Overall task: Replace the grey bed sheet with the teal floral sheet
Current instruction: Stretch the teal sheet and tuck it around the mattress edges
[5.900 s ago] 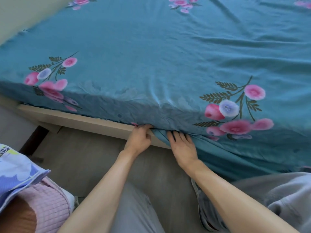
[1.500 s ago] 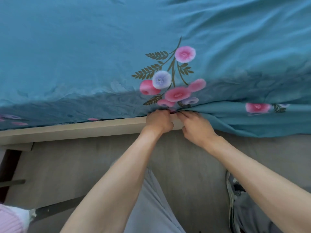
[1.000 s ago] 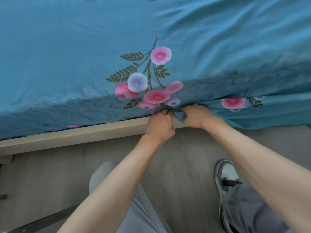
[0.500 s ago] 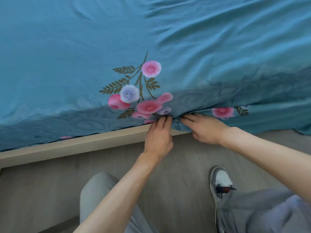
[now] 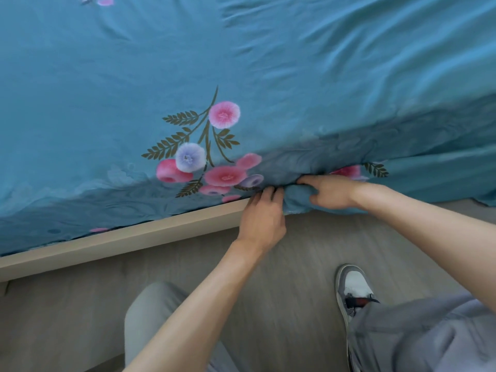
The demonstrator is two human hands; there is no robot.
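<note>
The teal floral sheet (image 5: 241, 76) covers the whole mattress, its near edge tucked between mattress and bed frame on the left and hanging loose to the right. My left hand (image 5: 264, 218) sits at the frame's top edge, fingertips curled against the sheet's hem where it meets the tuck. Just right of it, my right hand (image 5: 328, 190) grips a bunched fold of the loose hem at the mattress's lower edge. No grey sheet shows in view.
The light wooden bed frame rail (image 5: 120, 240) runs along the mattress's near side. Grey wood-look floor (image 5: 295, 277) lies below. My knee (image 5: 153, 312) and a grey-and-white shoe (image 5: 354, 288) are on the floor close to the bed.
My right hand went from flat fingers on the hem to gripping a bunch of it. My left hand's fingers curled in at the hem. The view shifted slightly.
</note>
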